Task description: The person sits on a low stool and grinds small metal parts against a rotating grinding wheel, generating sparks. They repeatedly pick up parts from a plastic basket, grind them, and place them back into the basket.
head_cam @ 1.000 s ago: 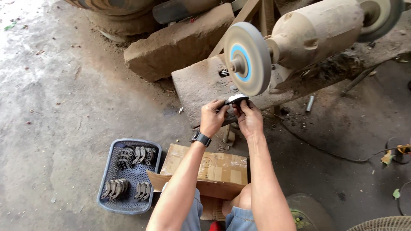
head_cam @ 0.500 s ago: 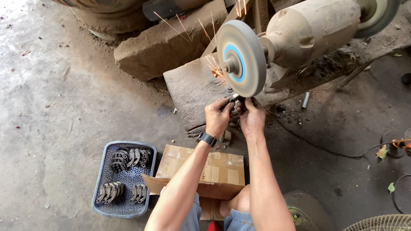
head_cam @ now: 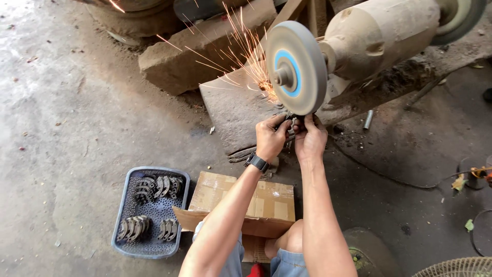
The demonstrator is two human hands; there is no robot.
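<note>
Both the left hand [head_cam: 270, 137] and the right hand [head_cam: 310, 137] are clamped on a small dark metal part [head_cam: 291, 124] pressed under the grinding wheel [head_cam: 297, 66], a stiff, probably hot piece best gripped by its outer ends.

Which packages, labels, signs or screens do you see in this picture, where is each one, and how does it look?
Cardboard box: on the floor under the forearms, right of the blue basket; brown, rectangular, flaps taped with clear tape.
Round label: centre of the grey grinding wheel, above both hands; a blue ring.
Wristwatch: on the left wrist; dark band, its face not readable.
No signs in view.
</note>
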